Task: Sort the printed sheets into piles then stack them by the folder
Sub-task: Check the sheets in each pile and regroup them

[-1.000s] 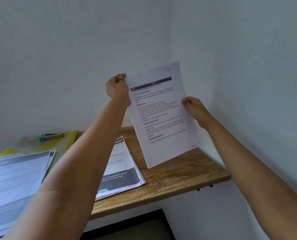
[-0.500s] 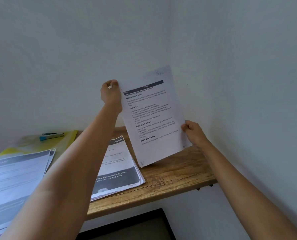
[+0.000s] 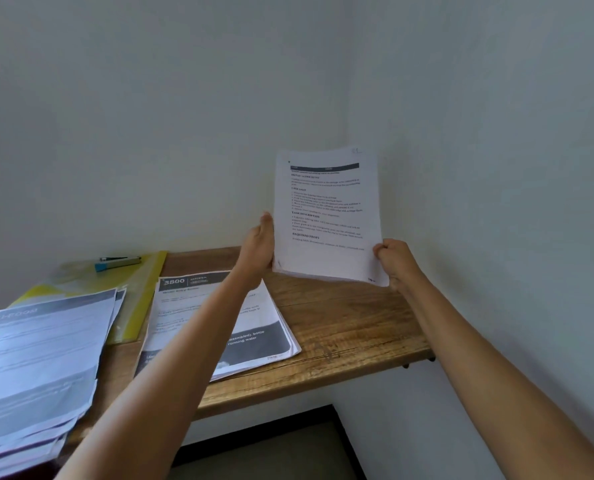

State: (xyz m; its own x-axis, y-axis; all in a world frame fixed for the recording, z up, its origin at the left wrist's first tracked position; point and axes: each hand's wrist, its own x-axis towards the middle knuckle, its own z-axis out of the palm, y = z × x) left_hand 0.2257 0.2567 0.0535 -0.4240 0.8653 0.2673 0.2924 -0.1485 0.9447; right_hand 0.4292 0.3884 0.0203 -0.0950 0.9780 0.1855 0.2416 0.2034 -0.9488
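White printed sheets (image 3: 326, 216) held upright over far right of brown wooden surface (image 3: 340, 323), near the wall corner.
Left hand (image 3: 259, 247) grasps sheets' left edge, thumb up, fingers hidden behind; right hand (image 3: 394, 259) clenched on lower right corner. Bottom edge low over the surface, can't tell if touching. Flat pile of sheets w/ dark banners (image 3: 184, 299) lies mid-surface under left forearm; blue-grey fanned pile of sheets (image 3: 39, 348) at near left, overlapping yellow plastic folder (image 3: 146, 289). Blue-capped pen (image 3: 117, 263) rests on folder's far end.
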